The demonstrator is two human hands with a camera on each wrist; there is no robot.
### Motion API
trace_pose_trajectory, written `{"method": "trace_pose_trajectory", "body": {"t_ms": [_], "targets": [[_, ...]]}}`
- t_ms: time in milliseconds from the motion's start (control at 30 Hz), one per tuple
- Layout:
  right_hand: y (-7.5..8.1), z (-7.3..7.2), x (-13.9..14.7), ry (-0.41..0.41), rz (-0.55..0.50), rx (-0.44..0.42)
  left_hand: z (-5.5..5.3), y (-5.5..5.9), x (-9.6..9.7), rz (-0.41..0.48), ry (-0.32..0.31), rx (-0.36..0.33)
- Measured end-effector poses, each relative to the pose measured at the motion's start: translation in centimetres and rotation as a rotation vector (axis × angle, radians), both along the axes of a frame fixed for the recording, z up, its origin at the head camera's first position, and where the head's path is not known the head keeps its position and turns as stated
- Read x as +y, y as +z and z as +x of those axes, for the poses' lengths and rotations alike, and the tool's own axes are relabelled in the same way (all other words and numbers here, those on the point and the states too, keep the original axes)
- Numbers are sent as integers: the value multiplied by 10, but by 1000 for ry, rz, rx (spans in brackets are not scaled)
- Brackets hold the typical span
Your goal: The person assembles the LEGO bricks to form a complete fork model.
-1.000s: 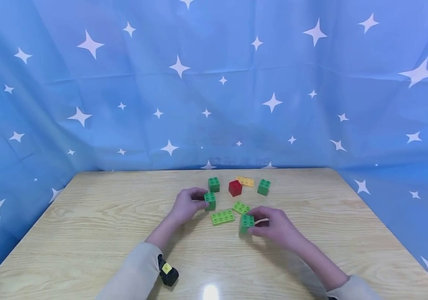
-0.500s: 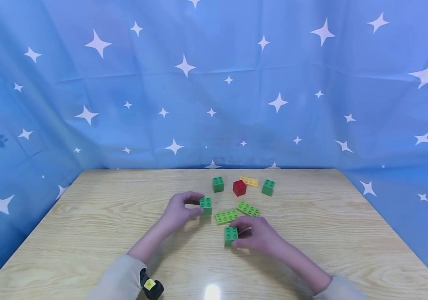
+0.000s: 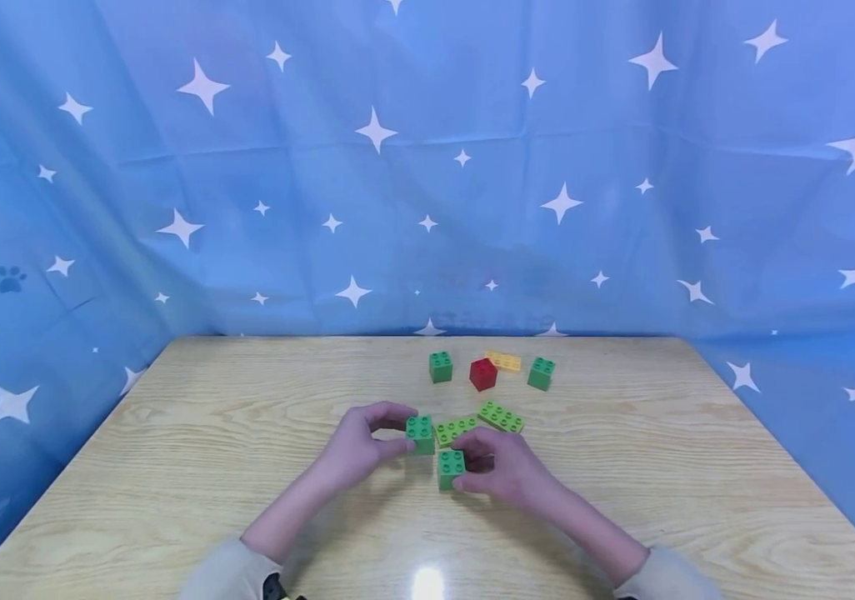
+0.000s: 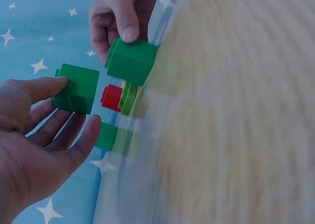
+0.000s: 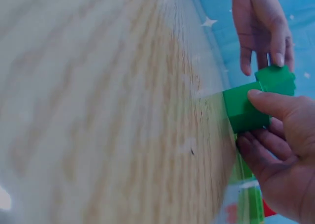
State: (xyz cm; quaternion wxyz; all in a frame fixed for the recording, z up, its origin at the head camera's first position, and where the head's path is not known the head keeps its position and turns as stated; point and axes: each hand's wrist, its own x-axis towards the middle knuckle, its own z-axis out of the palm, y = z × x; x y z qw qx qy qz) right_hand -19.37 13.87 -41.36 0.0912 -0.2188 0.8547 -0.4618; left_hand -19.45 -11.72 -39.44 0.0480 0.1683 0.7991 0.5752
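Note:
My left hand [image 3: 360, 446] pinches a green two-by-two toy building block [image 3: 420, 437] between thumb and fingers. In the left wrist view this block [image 4: 78, 90] is held up off the wooden table. My right hand [image 3: 508, 468] pinches a similar green block [image 3: 451, 472] close to the tabletop. That second block [image 5: 243, 108] has its studs facing up, slightly nearer to me than the first. A narrow gap parts the two blocks in the head view. Just behind them lies a flat lime-green building plate [image 3: 454, 428], partly hidden by my right fingers.
Another lime plate [image 3: 501, 416] lies behind my right hand. Farther back are a green block [image 3: 440, 367], a red block [image 3: 483, 374], a yellow plate [image 3: 503, 361] and one more green block [image 3: 541, 373]. A blue star-patterned curtain [image 3: 427, 167] hangs behind the table [image 3: 247, 400].
My right hand has carried its block to the left. My left hand has brought its block toward me, then slightly right, so the two blocks are now close together. The view has shifted slightly.

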Motion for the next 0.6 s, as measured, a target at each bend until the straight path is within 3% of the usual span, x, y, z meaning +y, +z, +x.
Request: {"method": "trace_pose_trajectory", "body": {"t_ms": [367, 600], "targets": [[-5, 3, -2, -25, -77, -11, 9, -2, 13, 105, -75, -63], [-8, 4, -3, -39, -82, -14, 12, -5, 17, 116, -91, -77]]}}
